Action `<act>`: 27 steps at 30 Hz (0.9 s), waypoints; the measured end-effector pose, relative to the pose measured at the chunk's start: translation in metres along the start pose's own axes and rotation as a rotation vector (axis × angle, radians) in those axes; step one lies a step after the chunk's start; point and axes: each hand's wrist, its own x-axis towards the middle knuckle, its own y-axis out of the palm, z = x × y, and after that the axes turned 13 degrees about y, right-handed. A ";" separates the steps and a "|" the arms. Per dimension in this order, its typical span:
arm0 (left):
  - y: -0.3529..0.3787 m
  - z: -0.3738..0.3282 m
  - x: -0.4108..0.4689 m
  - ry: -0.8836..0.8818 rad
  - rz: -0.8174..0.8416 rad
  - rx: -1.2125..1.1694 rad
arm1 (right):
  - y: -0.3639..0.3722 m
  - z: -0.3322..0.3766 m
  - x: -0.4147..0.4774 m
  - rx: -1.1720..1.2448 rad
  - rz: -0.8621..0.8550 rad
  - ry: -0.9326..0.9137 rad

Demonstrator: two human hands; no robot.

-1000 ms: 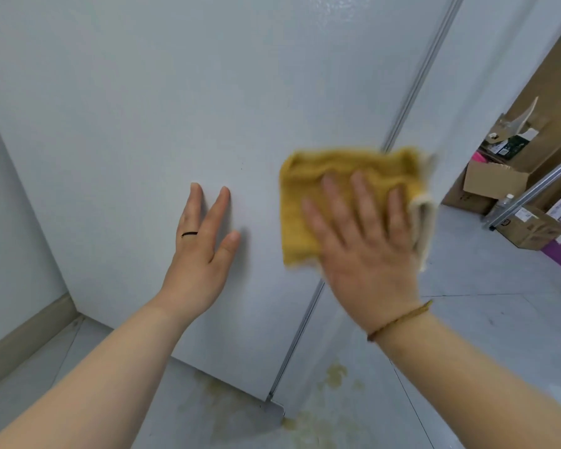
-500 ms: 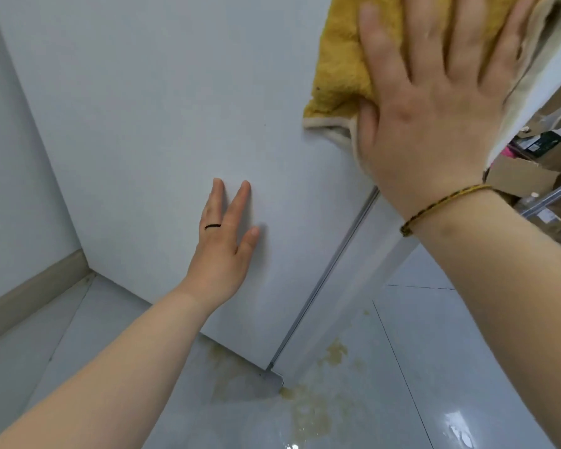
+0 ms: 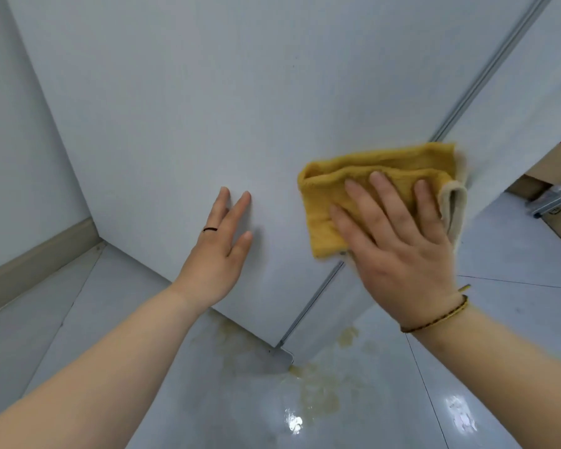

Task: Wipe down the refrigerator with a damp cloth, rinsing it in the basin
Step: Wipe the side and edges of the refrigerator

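Down the fridge [image 3: 208, 92] has come the right hand [image 3: 399, 251], fingers flat, pressing the cloth [image 3: 353, 179] for scrubbing; beside the cloth, the left hand [image 3: 219, 251], fingers straight, braces.

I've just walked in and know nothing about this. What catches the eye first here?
The yellow cloth stands out most, pressed flat by the right hand against the pale refrigerator near its lower right edge. To its left, the left hand lies open on the same panel. Below the refrigerator's bottom corner, yellowish stains mark the glossy floor.
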 end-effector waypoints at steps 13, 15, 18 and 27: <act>0.006 0.019 -0.001 0.085 0.045 -0.019 | 0.052 0.086 -0.162 0.091 0.614 -0.227; 0.004 0.019 -0.003 0.078 0.082 -0.027 | 0.047 0.098 -0.156 0.235 0.713 -0.173; 0.000 0.017 -0.011 0.056 0.115 -0.044 | 0.040 0.103 -0.139 0.526 0.709 -0.028; -0.012 -0.029 -0.028 0.043 0.410 -0.120 | -0.040 0.064 -0.059 1.488 0.913 0.965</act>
